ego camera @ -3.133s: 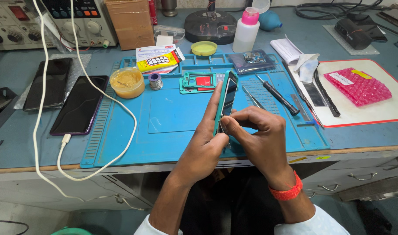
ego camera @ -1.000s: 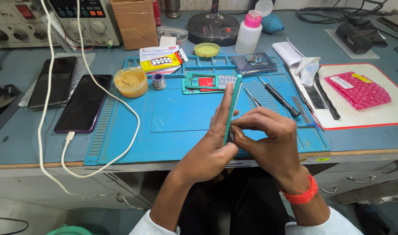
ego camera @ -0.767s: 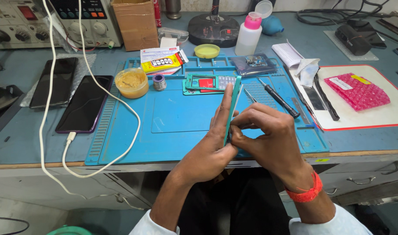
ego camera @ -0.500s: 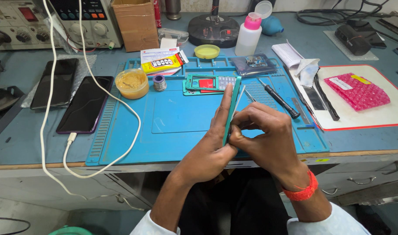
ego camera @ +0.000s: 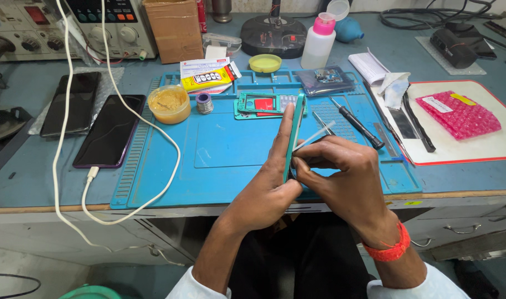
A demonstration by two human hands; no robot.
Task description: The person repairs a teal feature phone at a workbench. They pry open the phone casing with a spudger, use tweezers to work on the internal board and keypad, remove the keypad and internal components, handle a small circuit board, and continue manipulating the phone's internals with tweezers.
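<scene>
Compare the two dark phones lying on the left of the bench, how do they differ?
The nearer dark phone has a white cable plugged into its bottom end; the farther dark phone shows none. The nearer one lies partly on the blue mat edge; the farther one rests on a clear plastic sheet. Both lie flat, screens dark, side by side, untouched.

A grey-blue workbench (ego camera: 26,182) with drawers (ego camera: 458,227) beneath stands over a pale floor (ego camera: 20,260)

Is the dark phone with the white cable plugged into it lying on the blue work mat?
No, the dark phone with the white cable lies on the grey bench top, left of the blue work mat.
</scene>
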